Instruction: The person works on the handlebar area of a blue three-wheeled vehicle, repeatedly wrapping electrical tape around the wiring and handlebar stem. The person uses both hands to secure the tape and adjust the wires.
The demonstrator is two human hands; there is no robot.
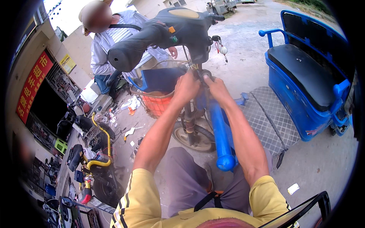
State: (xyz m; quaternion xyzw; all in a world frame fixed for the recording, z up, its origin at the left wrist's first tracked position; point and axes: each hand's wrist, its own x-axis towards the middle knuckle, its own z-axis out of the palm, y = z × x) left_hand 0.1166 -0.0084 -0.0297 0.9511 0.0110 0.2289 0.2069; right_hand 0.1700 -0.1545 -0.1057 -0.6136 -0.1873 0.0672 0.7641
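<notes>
My two hands work close together on the steering column (199, 67) of a blue electric cargo tricycle, just under its dark handlebar cover (178, 28). Thin wires (194, 66) come out beside my left hand (186, 86). Its fingers are bent in toward the column, and their tips are hidden. My right hand (217, 88) is closed, its thumb pressed on a small dark part that I cannot make out. A bunch of keys with a pale round charm (222, 49) hangs to the right of the column. The black grip (125, 55) points toward me on the left.
A wire basket with a red-orange bin (156, 103) is fixed in front. Right of my arm stands the blue seat box (300, 91) behind a checkered footboard (266, 114). Another person (114, 45) stands beyond the handlebar. A stripped yellow scooter frame (108, 140) and litter lie at left.
</notes>
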